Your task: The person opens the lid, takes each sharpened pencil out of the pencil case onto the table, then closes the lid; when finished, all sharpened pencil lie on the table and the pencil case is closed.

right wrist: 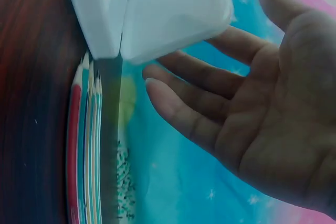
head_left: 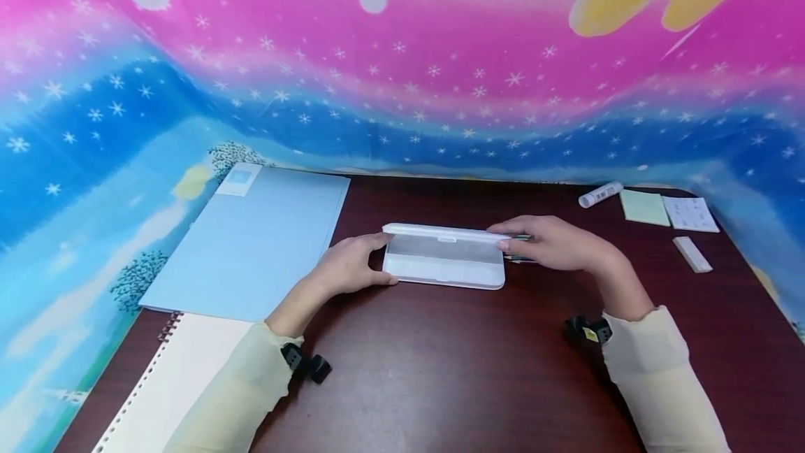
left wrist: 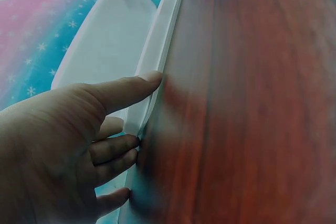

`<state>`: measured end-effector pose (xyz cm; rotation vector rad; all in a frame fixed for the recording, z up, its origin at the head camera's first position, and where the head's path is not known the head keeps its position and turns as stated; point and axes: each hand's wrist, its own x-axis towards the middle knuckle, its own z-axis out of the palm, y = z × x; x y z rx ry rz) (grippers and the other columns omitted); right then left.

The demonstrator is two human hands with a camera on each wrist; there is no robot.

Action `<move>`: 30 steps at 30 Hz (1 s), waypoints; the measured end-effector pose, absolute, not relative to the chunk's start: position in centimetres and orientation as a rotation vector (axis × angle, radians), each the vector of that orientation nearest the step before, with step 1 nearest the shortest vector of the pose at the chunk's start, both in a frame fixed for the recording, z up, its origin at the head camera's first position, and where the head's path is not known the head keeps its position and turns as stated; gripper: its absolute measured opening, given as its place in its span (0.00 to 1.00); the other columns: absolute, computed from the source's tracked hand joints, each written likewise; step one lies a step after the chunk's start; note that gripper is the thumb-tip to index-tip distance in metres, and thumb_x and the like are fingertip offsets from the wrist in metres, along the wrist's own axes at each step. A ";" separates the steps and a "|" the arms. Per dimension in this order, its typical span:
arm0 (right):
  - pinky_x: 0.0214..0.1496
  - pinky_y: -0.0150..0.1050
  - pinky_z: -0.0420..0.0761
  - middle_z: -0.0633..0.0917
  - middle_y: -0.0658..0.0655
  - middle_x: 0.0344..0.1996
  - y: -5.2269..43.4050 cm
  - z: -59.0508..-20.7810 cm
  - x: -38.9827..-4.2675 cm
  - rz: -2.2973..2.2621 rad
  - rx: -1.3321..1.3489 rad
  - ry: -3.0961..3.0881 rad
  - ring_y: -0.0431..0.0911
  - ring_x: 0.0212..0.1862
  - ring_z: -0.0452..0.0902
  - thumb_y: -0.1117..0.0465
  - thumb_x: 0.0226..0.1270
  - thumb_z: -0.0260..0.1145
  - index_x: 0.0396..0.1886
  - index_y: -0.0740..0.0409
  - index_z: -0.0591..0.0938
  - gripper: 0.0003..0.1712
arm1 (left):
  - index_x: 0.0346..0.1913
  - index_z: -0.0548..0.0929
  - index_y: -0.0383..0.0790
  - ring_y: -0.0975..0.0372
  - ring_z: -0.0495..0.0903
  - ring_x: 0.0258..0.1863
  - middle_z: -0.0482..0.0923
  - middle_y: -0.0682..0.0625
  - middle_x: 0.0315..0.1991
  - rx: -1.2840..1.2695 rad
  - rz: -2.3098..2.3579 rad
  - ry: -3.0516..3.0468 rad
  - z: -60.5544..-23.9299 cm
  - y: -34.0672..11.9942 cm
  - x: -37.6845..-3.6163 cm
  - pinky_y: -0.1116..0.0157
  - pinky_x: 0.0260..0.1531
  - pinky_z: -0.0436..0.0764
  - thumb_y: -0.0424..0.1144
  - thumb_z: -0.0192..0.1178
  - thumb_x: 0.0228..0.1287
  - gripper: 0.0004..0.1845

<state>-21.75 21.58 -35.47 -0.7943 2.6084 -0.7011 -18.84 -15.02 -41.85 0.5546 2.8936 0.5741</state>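
A white pencil case (head_left: 444, 271) lies on the dark table with its lid (head_left: 434, 231) raised part way; the visible part of its inside looks bare. At its left end, my left hand (head_left: 349, 263) holds the case, thumb at the front corner and fingers at the end and back. My right hand (head_left: 553, 243) is at the lid's right corner. In the right wrist view its fingers (right wrist: 194, 72) reach behind the lid, and the thumb stands apart from it. Several pencils (right wrist: 86, 145) lie beside the case, mostly hidden beneath the right hand in the head view.
To the left lie a light blue folder (head_left: 264, 243) and a spiral notebook (head_left: 182, 362). At the back right are a glue stick (head_left: 600, 195), a green notepad (head_left: 645, 207), a patterned notepad (head_left: 690, 214) and a small white block (head_left: 692, 254). A printed curtain (head_left: 402, 89) borders the table.
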 end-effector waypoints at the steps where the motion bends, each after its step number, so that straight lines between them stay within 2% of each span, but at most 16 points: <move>1: 0.67 0.60 0.75 0.79 0.59 0.67 21.4 -35.5 -21.6 -0.694 -0.796 2.597 0.56 0.67 0.75 0.45 0.77 0.59 0.71 0.49 0.76 0.28 | 0.74 0.71 0.46 0.52 0.75 0.69 0.74 0.48 0.71 0.554 0.571 2.898 -41.9 -15.0 -18.8 0.50 0.66 0.75 0.59 0.74 0.54 0.46; 4: 0.69 0.60 0.73 0.79 0.60 0.68 20.9 -35.7 -21.4 -0.668 -0.827 2.619 0.57 0.69 0.74 0.45 0.79 0.56 0.72 0.51 0.75 0.28 | 0.74 0.72 0.44 0.51 0.76 0.68 0.75 0.46 0.70 0.549 0.575 2.902 -41.9 -14.9 -18.8 0.50 0.65 0.76 0.59 0.74 0.54 0.46; 9: 0.70 0.60 0.72 0.80 0.60 0.67 20.4 -35.9 -21.3 -0.636 -0.862 2.671 0.58 0.69 0.74 0.50 0.81 0.54 0.72 0.54 0.75 0.26 | 0.76 0.68 0.51 0.51 0.77 0.66 0.75 0.48 0.71 0.514 0.612 2.880 -42.0 -14.7 -18.9 0.48 0.64 0.76 0.60 0.74 0.53 0.48; 13: 0.69 0.61 0.72 0.79 0.60 0.67 20.4 -35.8 -21.1 -0.624 -0.883 2.655 0.58 0.70 0.74 0.49 0.81 0.54 0.73 0.53 0.74 0.27 | 0.74 0.70 0.44 0.49 0.77 0.66 0.76 0.45 0.69 0.527 0.637 2.876 -42.1 -15.0 -18.8 0.48 0.64 0.76 0.58 0.75 0.54 0.47; 17: 0.69 0.61 0.73 0.79 0.60 0.68 20.4 -35.6 -21.0 -0.631 -0.905 2.620 0.58 0.70 0.73 0.49 0.80 0.55 0.73 0.52 0.75 0.27 | 0.73 0.72 0.40 0.50 0.76 0.68 0.77 0.43 0.68 0.532 0.706 2.837 -42.2 -15.4 -18.9 0.49 0.66 0.75 0.57 0.75 0.54 0.46; 26: 0.68 0.60 0.74 0.79 0.59 0.67 20.3 -35.7 -20.9 -0.645 -0.874 2.596 0.57 0.69 0.73 0.48 0.76 0.62 0.71 0.50 0.77 0.28 | 0.72 0.74 0.43 0.52 0.78 0.65 0.80 0.45 0.65 0.529 0.866 2.755 -41.9 -16.1 -19.2 0.51 0.63 0.77 0.53 0.77 0.53 0.44; 30: 0.67 0.61 0.74 0.79 0.60 0.66 20.0 -35.7 -20.9 -0.610 -0.855 2.609 0.57 0.67 0.74 0.45 0.73 0.64 0.70 0.48 0.77 0.29 | 0.71 0.76 0.42 0.51 0.78 0.64 0.80 0.44 0.65 0.442 0.902 2.774 -41.5 -16.2 -19.4 0.51 0.61 0.78 0.52 0.76 0.54 0.41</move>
